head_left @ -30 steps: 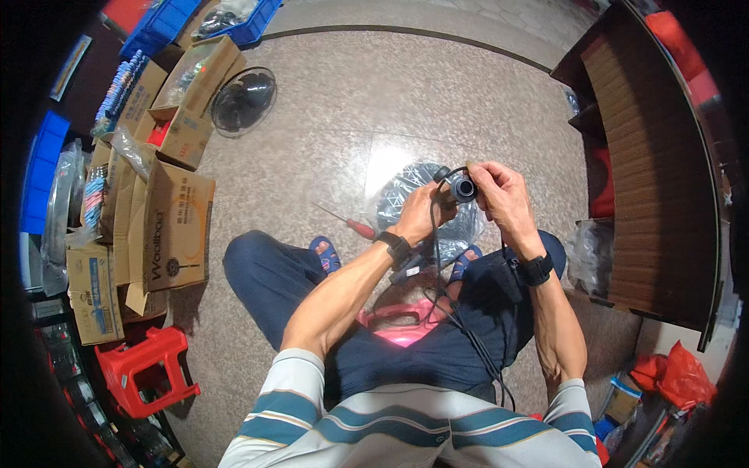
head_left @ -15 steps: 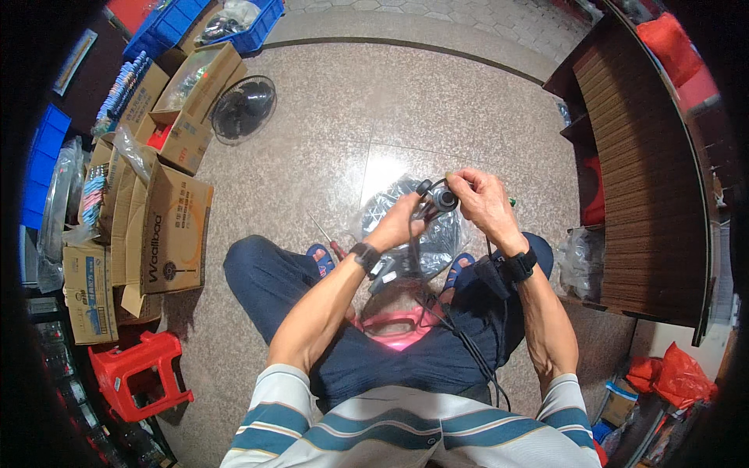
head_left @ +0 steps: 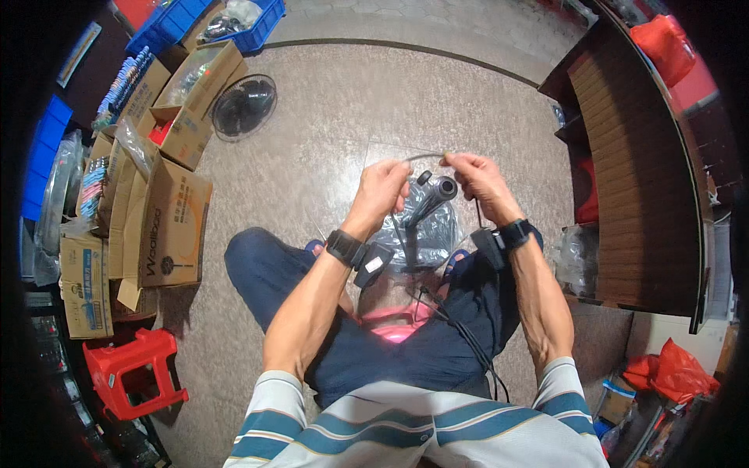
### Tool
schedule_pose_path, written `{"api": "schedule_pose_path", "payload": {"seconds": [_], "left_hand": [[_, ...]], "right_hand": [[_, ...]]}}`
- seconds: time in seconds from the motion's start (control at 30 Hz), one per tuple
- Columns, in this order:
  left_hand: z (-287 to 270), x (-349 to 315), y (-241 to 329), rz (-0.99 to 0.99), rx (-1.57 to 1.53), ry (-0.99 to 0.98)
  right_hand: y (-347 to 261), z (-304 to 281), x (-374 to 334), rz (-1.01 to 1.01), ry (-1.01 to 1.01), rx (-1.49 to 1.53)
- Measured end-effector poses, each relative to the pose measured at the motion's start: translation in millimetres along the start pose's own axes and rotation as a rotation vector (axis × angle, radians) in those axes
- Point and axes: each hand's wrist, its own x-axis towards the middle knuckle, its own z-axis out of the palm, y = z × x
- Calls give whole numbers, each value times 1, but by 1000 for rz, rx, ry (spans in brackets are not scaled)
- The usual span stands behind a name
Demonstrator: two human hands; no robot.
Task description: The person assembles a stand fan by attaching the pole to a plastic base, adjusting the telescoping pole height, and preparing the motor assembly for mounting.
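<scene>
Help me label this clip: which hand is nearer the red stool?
Left: the left hand is ahead and right of the red stool; the right hand is farther right.

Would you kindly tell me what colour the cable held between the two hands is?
The cable is black or dark grey, clearest in the head view.

Behind our left hand (head_left: 384, 189) and right hand (head_left: 480, 186) we wear black wrist straps (head_left: 344, 248); farther back, a pale grey short-sleeved shirt (head_left: 382, 405) with teal stripes; below, navy cloth trousers (head_left: 265, 273) and blue sandals (head_left: 457, 260).

cable (head_left: 424, 155) partly hidden, shirt (head_left: 370, 437) cropped below
</scene>
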Motion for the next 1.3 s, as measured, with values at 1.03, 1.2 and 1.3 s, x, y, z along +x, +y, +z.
{"api": "schedule_pose_path", "payload": {"seconds": [1.03, 1.2, 1.3], "left_hand": [[104, -197, -104, 329, 975, -833], [106, -190, -109, 373, 1081, -916], [105, -186, -113, 274, 1049, -1043]], "right_hand": [[50, -95, -382, 167, -516, -1128], [4, -68, -285, -287, -50, -845], [36, -27, -170, -199, -159, -727]]}}
